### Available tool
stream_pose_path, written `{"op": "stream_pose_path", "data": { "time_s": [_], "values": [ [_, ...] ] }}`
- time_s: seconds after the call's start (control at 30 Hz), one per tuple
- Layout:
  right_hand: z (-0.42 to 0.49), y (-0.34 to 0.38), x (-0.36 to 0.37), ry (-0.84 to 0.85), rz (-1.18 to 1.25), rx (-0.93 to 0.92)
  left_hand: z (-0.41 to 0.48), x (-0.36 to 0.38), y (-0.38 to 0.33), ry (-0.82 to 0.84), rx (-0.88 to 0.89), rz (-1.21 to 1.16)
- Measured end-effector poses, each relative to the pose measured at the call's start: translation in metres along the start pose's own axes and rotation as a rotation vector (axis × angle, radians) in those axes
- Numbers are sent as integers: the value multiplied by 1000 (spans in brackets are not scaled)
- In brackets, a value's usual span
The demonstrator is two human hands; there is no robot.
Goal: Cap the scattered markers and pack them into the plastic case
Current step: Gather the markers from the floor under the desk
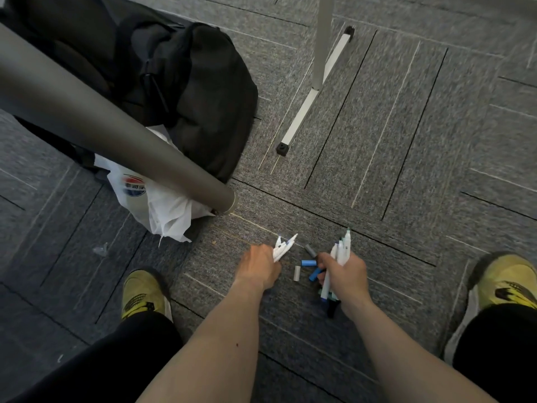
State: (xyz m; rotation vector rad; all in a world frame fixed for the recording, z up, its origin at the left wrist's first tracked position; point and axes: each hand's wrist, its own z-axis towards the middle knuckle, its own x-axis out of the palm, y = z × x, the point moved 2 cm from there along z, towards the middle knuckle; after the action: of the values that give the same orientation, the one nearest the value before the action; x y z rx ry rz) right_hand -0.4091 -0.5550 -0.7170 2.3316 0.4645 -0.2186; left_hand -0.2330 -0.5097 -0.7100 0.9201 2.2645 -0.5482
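- Both hands are low over the carpet, between the person's feet. Left hand: fingers curled shut round a small bunch of white markers whose bare tips fan up and away from the body.
- Right hand: closed round a larger bundle of markers, tips upward, lower ends projecting beneath the fist.
- Loose caps lie on the carpet between the two hands: blue cap, second blue cap touching the right fingers, grey cap, pale cap.
- Plastic case: not in view; its position cannot be told.
- Step in hand, as judged: gathering uncapped markers before capping.
- Method advised: with both fists full, no finger is free for a cap; lay one bundle down, tips clear of the carpet and the skin.
- Match each cap to its marker by colour, then press it on along the barrel's axis until it seats.
- Risk: bare tips may stain the carpet or the palm; small caps may roll toward the white plastic bag and table leg.
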Motion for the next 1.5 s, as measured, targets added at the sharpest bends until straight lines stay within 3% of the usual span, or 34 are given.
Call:
{"op": "stream_pose_path", "data": {
  "time_s": [0.53, 0.67, 1.1, 1.5],
  "values": [
    [-24, 24, -64, -15, -86, -64, -51, -44, 11, 1, -26, -646],
    [-53, 49, -84, -24, -75, -97, -91, -79, -1, 53, 61, -886],
    [-258, 208, -157, 58, 19, -535, -316, -234, -63, -302, 528, -879],
    [-480, 296, -200, 152, 155, -894, -542, -321, -40, -469, 883, -987]
  ]
}}
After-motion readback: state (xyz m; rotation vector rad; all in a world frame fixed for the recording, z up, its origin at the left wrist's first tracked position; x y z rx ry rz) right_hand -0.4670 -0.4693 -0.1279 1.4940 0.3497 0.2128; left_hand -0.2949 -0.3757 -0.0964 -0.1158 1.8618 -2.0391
